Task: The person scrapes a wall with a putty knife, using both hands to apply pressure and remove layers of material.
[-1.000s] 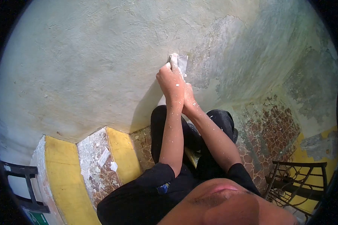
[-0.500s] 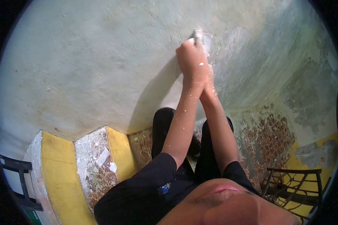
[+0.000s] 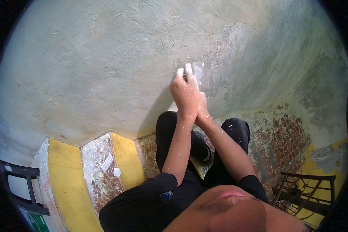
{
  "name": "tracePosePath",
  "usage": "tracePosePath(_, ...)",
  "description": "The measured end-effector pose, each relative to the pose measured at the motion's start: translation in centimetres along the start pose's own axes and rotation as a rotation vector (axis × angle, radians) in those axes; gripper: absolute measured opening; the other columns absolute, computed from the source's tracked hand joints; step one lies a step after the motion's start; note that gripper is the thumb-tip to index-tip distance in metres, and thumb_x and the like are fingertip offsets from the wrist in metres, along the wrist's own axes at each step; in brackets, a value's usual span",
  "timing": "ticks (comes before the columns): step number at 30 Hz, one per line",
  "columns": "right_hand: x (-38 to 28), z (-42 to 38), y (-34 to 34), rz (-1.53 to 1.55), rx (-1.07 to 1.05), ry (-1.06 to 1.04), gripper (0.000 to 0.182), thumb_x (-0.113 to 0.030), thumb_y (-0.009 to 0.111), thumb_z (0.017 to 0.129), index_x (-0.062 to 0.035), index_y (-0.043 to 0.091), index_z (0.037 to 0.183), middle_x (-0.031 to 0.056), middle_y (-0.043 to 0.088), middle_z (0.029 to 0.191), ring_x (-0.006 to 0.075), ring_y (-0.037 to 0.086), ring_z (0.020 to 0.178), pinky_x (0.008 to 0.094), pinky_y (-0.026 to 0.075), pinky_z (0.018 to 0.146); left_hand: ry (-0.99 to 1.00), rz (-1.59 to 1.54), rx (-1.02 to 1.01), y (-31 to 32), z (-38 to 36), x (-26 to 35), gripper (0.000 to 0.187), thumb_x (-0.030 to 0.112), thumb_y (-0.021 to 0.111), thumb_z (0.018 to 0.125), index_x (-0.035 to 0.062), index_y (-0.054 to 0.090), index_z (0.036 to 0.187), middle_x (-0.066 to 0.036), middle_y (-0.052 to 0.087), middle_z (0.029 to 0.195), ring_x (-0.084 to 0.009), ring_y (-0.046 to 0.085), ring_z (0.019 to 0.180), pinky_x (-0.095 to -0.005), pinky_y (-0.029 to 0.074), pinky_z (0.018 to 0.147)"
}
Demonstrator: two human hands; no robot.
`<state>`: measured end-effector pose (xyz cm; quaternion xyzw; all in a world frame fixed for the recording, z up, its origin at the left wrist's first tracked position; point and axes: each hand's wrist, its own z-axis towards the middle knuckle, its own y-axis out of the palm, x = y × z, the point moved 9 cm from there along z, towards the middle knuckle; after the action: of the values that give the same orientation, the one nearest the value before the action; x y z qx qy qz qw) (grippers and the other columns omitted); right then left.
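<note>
1. Right now your left hand (image 3: 186, 92) has its fingers (image 3: 180, 73) clenched around the handle end of a scraper (image 3: 196, 71), with one finger laid up along the back of the blade.
2. Your right hand (image 3: 201, 109) sits just behind and below the left, pressed against it; its fingers are mostly hidden by the left hand, so you cannot tell how they grip, though the hand is closed in against the same tool.
3. The scraper's pale metal blade lies flat against the wall (image 3: 85, 69), right at the edge where smooth greenish plaster meets a rougher grey stripped patch (image 3: 236, 58).
4. Both of your forearms are speckled with white flecks and run up from your dark shirt (image 3: 150, 201) to meet at the tool.
5. Below the hands, your legs in dark trousers (image 3: 168, 127) stand close to the foot of the wall.
6. Underfoot there is a worn mosaic floor (image 3: 278, 139) with brown and red pieces.
7. To your left, steps with yellow painted edges (image 3: 123, 158) carry white debris and scraps.
8. A dark metal frame (image 3: 305, 189) stands at the lower right, and another dark frame (image 3: 23, 185) at the lower left.
</note>
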<state>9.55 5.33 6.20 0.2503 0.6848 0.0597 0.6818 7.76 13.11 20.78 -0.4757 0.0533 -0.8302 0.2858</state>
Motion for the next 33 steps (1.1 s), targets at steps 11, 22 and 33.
tracePosePath(11,0.6,-0.8,2.5,-0.497,-0.127,0.048,0.064,-0.053,0.06,0.099,0.0097,0.069,0.109,0.0152,0.074,0.095,0.0209,0.07,0.09,0.0405,0.053,0.074,-0.097,-0.102,0.064,-2.0,0.4,-2.1,0.043,0.026,0.058,0.105,-0.0078,0.063,0.08,-0.018,0.063,0.063,-0.0205,0.06,0.055,-0.04,0.048,0.055)
tracePosePath(22,-7.1,2.0,2.8,0.243,-0.231,-0.191,0.036,-0.02,0.061,0.103,0.002,0.06,0.132,0.0077,0.066,0.119,0.0116,0.064,0.099,0.0325,0.055,0.08,0.14,-0.022,0.044,1.7,4.6,6.8,0.045,0.034,0.057,0.103,-0.0048,0.067,0.082,-0.029,0.066,0.076,-0.049,0.063,0.072,-0.05,0.05,0.065)
tracePosePath(33,4.2,0.7,0.9,-0.171,-0.087,0.118,0.044,-0.033,0.068,0.097,0.0058,0.068,0.116,0.0152,0.074,0.102,0.015,0.065,0.094,0.0387,0.052,0.078,-0.089,-0.112,0.07,-0.3,0.0,-3.3,0.038,0.019,0.061,0.102,-0.0079,0.058,0.075,-0.018,0.054,0.057,-0.0157,0.052,0.056,-0.0415,0.045,0.053)
